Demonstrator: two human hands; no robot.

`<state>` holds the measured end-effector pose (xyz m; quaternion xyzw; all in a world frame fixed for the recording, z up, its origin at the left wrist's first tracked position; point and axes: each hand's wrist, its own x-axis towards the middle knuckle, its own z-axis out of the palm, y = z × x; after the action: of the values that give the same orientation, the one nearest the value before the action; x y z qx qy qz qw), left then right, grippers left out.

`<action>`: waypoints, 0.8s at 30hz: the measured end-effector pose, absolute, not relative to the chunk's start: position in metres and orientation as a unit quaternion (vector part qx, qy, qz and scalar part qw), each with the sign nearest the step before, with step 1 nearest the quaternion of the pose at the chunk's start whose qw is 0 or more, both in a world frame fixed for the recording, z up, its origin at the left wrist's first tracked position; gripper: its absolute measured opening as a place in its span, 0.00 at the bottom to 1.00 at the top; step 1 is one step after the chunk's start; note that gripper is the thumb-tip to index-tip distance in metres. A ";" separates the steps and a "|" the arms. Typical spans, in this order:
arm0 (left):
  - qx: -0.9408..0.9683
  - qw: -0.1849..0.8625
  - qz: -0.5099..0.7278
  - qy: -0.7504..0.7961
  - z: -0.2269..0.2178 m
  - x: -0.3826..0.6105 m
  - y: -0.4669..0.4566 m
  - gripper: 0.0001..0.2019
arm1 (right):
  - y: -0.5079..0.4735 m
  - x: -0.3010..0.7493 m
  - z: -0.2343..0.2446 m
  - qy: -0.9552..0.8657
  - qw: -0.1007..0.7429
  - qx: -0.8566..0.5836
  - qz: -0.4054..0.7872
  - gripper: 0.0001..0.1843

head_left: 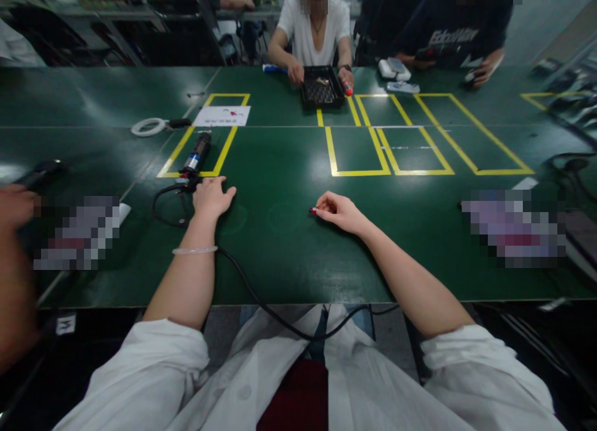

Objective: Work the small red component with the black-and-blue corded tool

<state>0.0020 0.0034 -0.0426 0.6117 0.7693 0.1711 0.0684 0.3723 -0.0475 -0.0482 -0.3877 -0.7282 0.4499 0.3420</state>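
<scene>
On the green table (261,263), my left hand (213,198) rests palm down with its fingers spread, just in front of a black cylindrical tool with a blue and white label (196,154). Whether the fingertips touch the tool's near end, I cannot tell. A black cable (163,216) loops from that end to the left of my hand. My right hand (339,212) is closed in a pinch on a small red and black piece (313,211), whose kind is too small to make out. Part of the piece is hidden by my fingers.
Yellow tape outlines (361,173) mark the table. A white paper (222,115) and a coiled white cable (148,127) lie beyond the tool. Across the table a person handles a black tray (321,98). A loose black cable (261,303) crosses the near table edge.
</scene>
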 end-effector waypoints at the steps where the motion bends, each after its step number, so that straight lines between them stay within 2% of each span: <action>1: 0.613 0.068 0.176 0.767 -0.042 0.004 0.003 0.26 | -0.048 0.372 -0.048 -0.731 0.340 -0.388 0.447 0.12; 9: 0.577 -0.001 0.301 0.759 -0.034 -0.001 -0.007 0.31 | -0.049 0.372 -0.045 -0.745 0.328 -0.384 0.436 0.11; 15: 0.576 0.039 0.240 0.780 -0.041 -0.012 -0.005 0.30 | -0.049 0.372 -0.046 -0.744 0.329 -0.383 0.437 0.11; 21: 0.538 -0.039 0.215 0.814 -0.030 -0.013 -0.007 0.32 | -0.049 0.372 -0.046 -0.742 0.329 -0.383 0.441 0.11; 24: 0.499 -0.021 0.145 0.854 -0.024 -0.022 -0.006 0.31 | -0.048 0.372 -0.048 -0.743 0.331 -0.380 0.440 0.11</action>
<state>-0.0224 -0.0058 -0.0245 0.4992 0.8539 0.1454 -0.0206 0.3718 -0.0484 -0.0480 -0.3805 -0.7428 0.4403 0.3312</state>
